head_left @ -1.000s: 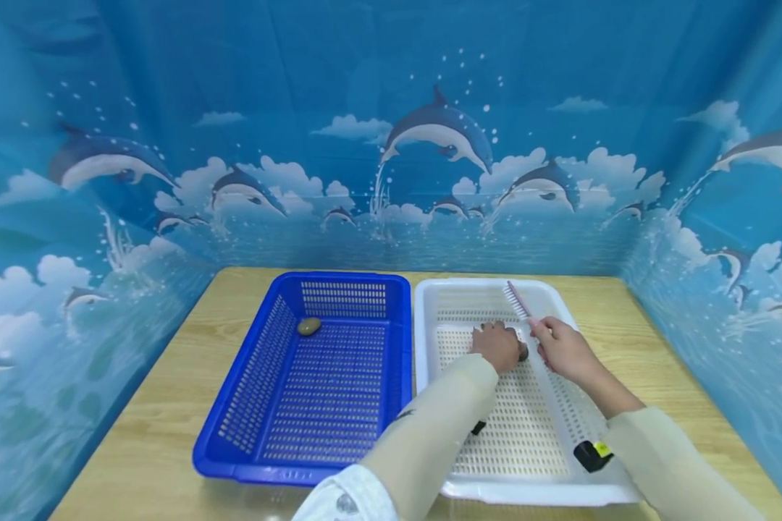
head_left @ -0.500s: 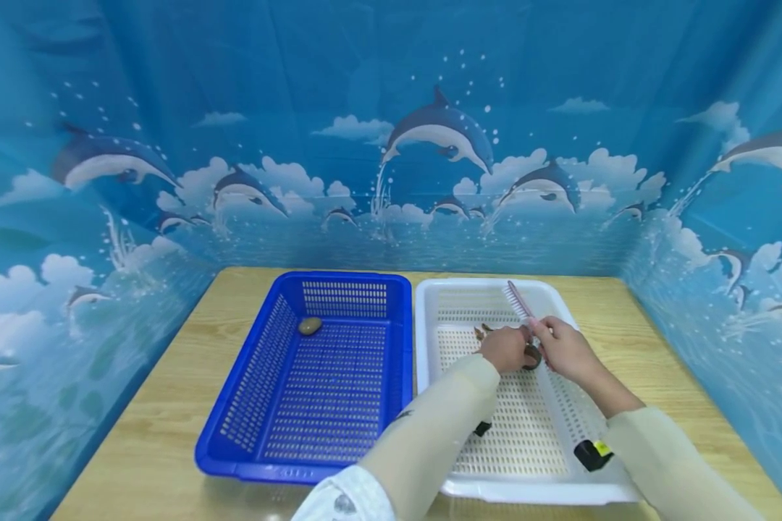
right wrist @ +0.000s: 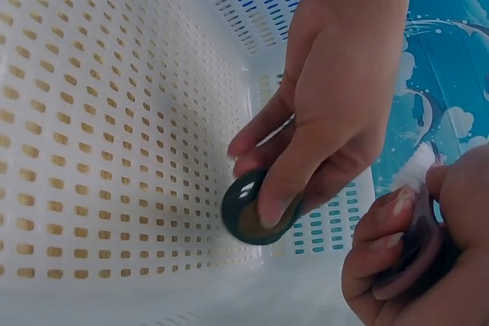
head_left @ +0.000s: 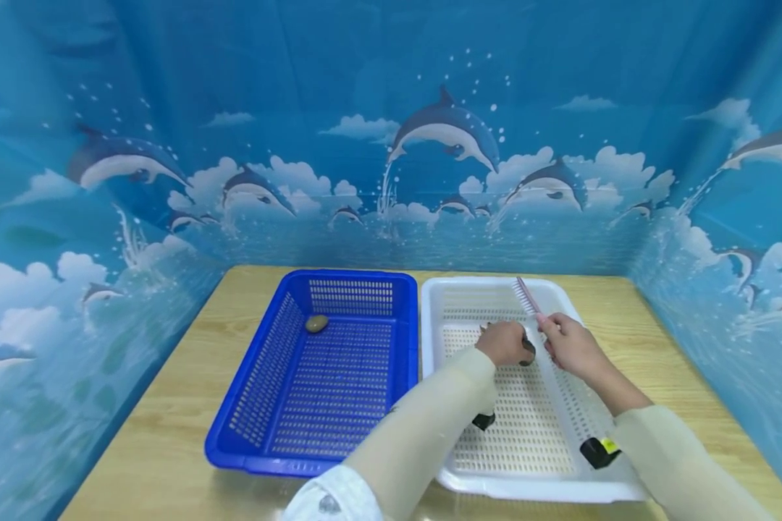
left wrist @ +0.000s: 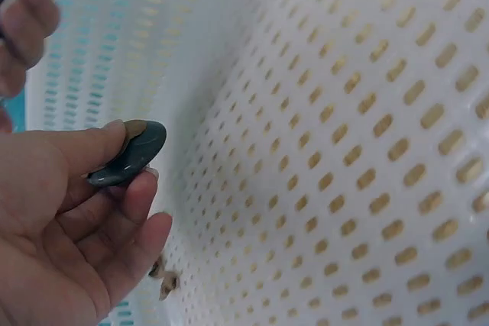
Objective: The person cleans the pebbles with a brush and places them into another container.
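Note:
My left hand (head_left: 503,343) pinches a smooth, dark green stone (left wrist: 137,156) between thumb and fingers, over the white basket. A brownish patch marks the side of the stone by the thumb, and its surface shines. Just to the right, my right hand (head_left: 572,349) grips the pink handle of a brush (head_left: 526,295), its white bristles pointing toward the back of the basket. In the right wrist view the brush's grip end curves under the fingers. Stone and brush are apart.
Small brown bits (left wrist: 166,283) lie in the white basket (head_left: 427,340) beyond the left hand. To the left stands a blue basket (head_left: 254,462) with one tan stone (head_left: 316,323) at its back left. Both are on a wooden table (head_left: 163,412); a dolphin-print curtain (head_left: 339,87) surrounds it.
My left hand first went right with the dark stone, close to the brush handle, then drew back a little left. The right hand has kept its grip. The head view has shifted slightly.

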Available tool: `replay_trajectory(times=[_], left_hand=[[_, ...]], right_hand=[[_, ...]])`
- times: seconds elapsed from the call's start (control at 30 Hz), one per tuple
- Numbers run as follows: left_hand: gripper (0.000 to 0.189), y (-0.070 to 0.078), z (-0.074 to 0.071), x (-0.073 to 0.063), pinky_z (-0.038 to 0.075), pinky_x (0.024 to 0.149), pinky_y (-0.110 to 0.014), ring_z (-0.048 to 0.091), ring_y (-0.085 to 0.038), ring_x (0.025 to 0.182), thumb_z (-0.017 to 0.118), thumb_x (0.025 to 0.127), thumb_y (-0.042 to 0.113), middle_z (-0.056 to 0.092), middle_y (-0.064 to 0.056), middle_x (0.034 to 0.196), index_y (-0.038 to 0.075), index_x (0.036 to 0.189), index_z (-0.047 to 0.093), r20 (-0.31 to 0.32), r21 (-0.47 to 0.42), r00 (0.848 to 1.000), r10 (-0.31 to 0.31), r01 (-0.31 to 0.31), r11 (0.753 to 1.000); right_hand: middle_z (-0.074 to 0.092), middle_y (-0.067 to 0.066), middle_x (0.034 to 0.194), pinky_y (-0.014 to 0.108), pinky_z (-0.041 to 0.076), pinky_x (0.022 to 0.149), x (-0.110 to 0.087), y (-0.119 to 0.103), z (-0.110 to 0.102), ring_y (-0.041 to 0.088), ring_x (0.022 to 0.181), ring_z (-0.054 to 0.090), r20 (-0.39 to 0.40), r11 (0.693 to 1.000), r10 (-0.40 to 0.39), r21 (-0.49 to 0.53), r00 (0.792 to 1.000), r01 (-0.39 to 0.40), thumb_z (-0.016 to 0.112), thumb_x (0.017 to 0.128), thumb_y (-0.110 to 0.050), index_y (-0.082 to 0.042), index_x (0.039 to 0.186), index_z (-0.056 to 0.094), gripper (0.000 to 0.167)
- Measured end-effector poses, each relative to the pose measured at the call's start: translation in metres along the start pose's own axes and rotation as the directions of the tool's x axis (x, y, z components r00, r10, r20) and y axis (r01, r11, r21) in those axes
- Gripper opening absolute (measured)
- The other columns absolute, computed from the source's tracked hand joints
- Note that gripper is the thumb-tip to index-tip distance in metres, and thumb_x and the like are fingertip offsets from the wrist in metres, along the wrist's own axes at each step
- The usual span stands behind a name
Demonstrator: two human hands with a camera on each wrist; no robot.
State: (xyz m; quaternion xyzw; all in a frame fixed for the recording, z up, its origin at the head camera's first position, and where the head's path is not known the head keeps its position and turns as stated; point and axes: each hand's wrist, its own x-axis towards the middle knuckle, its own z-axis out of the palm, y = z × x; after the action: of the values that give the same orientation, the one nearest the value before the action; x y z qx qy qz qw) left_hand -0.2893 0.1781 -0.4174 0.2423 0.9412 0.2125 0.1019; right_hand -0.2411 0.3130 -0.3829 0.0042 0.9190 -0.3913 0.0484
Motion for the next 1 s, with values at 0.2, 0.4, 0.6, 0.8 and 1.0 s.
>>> replay_trajectory(times=[0.2, 0.4, 0.6, 0.8, 1.0], left_hand=[[0.03, -0.009, -0.018, -0.008, 0.038, 0.052, -0.021, 0.041, -0.008, 0.054, 0.071, 0.09, 0.028, 0.047, 0.008, 0.057, 0.016, 0.067, 0.055, 0.024, -0.102, 1.0, -0.019, 0.021, 0.995], [0.029, -0.019, -0.032, -0.016, 0.04, 0.05, -0.019, 0.048, -0.009, 0.053, 0.069, 0.092, 0.026, 0.052, 0.004, 0.057, 0.012, 0.069, 0.059, 0.016, -0.317, 0.998, -0.06, 0.062, 0.946], [0.016, -0.033, -0.036, -0.02, 0.058, 0.072, -0.033, 0.067, -0.022, 0.075, 0.068, 0.093, 0.02, 0.066, -0.006, 0.075, 0.004, 0.094, 0.07, 0.073, -0.574, 0.983, -0.167, 0.179, 0.799], [0.022, -0.043, -0.033, -0.018, 0.058, 0.079, -0.039, 0.065, -0.019, 0.072, 0.066, 0.094, 0.016, 0.067, -0.005, 0.081, 0.0, 0.109, 0.069, 0.092, -0.759, 0.983, -0.162, 0.174, 0.627], [0.018, -0.048, -0.033, -0.014, 0.058, 0.065, -0.028, 0.058, -0.011, 0.061, 0.066, 0.094, 0.014, 0.066, -0.006, 0.077, -0.001, 0.103, 0.07, 0.09, -0.849, 0.979, -0.183, 0.171, 0.5]], right_hand=[[0.047, 0.002, 0.064, 0.029, 0.04, 0.045, 0.002, -0.001, -0.001, 0.013, 0.049, 0.044, 0.019, 1.0, 0.014, -0.013, 1.0, -0.014, 0.026, 0.105, -0.049, 0.006, 0.115, 0.048, 0.06], [0.047, 0.002, 0.064, 0.029, 0.04, 0.045, 0.004, -0.005, 0.001, 0.015, 0.052, 0.044, 0.044, 0.998, 0.041, -0.041, 0.998, -0.039, 0.023, 0.105, -0.051, 0.005, 0.118, 0.047, 0.062], [0.048, 0.002, 0.066, 0.028, 0.04, 0.046, 0.004, -0.007, 0.004, 0.014, 0.053, 0.044, 0.057, 0.996, 0.067, -0.054, 0.996, -0.064, 0.023, 0.104, -0.052, 0.006, 0.12, 0.046, 0.064], [0.048, 0.003, 0.066, 0.028, 0.039, 0.046, 0.005, -0.007, 0.008, 0.015, 0.053, 0.045, 0.063, 0.996, 0.062, -0.07, 0.996, -0.058, 0.024, 0.105, -0.051, 0.006, 0.118, 0.046, 0.063], [0.048, 0.003, 0.064, 0.029, 0.039, 0.045, 0.005, -0.009, 0.011, 0.015, 0.052, 0.045, 0.057, 0.997, 0.014, -0.077, 0.998, -0.009, 0.026, 0.104, -0.052, 0.005, 0.117, 0.047, 0.062]])
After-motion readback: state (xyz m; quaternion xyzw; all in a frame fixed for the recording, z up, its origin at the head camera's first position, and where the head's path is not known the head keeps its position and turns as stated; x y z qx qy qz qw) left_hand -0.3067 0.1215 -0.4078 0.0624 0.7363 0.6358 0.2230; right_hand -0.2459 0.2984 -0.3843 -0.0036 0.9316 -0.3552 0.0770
